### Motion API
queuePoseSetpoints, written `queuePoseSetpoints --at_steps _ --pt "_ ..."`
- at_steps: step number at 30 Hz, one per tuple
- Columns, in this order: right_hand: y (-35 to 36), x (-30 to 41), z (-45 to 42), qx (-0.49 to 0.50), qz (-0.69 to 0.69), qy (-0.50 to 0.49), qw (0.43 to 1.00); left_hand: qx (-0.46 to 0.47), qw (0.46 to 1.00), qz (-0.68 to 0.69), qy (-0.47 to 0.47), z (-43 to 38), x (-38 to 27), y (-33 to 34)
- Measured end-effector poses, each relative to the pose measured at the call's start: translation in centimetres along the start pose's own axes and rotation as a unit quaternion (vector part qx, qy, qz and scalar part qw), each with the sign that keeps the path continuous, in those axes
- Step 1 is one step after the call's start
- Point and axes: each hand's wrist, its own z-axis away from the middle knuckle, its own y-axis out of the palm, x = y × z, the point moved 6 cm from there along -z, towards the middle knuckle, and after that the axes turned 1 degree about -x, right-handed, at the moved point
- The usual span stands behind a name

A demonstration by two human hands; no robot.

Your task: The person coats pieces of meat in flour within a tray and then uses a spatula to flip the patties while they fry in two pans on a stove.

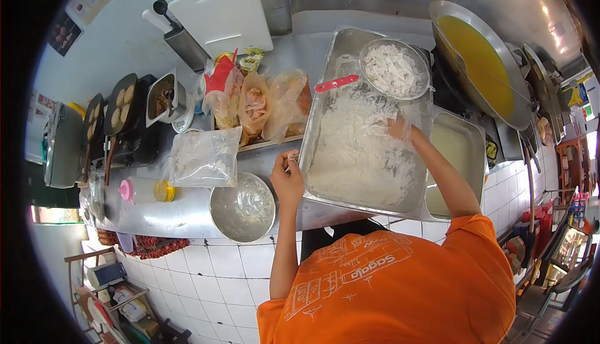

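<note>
White flour covers much of the bottom of a large rectangular metal tray. My right hand reaches into it, its fingers coated in flour and partly hidden there; whether they hold anything cannot be told. At the tray's left edge is my left hand, fingers bent, with flour on the fingertips. A round wire-mesh sieve with flour-coated pieces rests over the tray's far right corner. Across the tray's left rim lies a red-handled utensil.
On the right are a metal pan of pale liquid and a large wok of yellow oil. Leftward stand a used metal bowl, open plastic bags of food, a squeeze bottle and a knife holder.
</note>
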Motion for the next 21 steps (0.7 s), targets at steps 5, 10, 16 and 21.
queuePoseSetpoints --at_steps 5,10,16,21 --pt "4.8 6.2 -4.3 -0.059 -0.094 -0.133 0.985 0.015 1.0 -0.017 -0.005 0.0 -0.2 0.3" --pt "8.3 13.1 -4.9 -0.122 0.048 -0.029 0.991 0.012 1.0 -0.024 0.014 0.1 -0.1 0.2" --pt "8.6 11.8 -5.6 -0.041 0.016 -0.115 0.992 0.014 0.999 -0.015 0.035 0.0 0.1 0.9" --pt "0.6 2.2 -3.0 -0.051 -0.21 -0.061 0.974 -0.036 0.998 0.012 0.058 0.3 -0.1 0.7"
